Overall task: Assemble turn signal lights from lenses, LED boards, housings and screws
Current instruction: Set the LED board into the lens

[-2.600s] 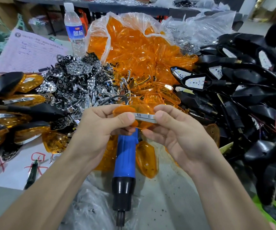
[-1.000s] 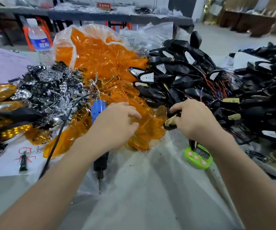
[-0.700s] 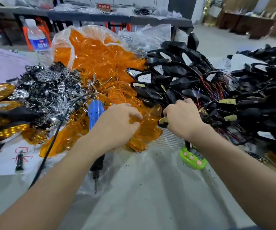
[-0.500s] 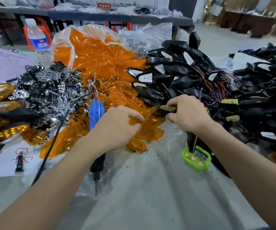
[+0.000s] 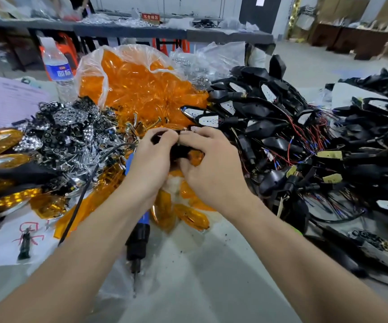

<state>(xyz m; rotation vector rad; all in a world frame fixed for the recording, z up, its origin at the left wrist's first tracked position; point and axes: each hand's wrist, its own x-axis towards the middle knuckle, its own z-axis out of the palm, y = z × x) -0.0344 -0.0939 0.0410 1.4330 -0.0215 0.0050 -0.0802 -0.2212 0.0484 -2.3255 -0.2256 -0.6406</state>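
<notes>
Left hand (image 5: 151,159), right hand (image 5: 211,164) grip housing (image 5: 181,149); piles (image 5: 281,127) crowd 3 sides.

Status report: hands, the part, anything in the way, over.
Left hand and right hand both grip housing. Lens held against it. Screwdriver lies untouched below left forearm; nothing blocks.

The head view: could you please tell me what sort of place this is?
Probably a small assembly workshop: a bag of orange lenses, a heap of wired black housings and a blue electric screwdriver lie on the bench.
</notes>
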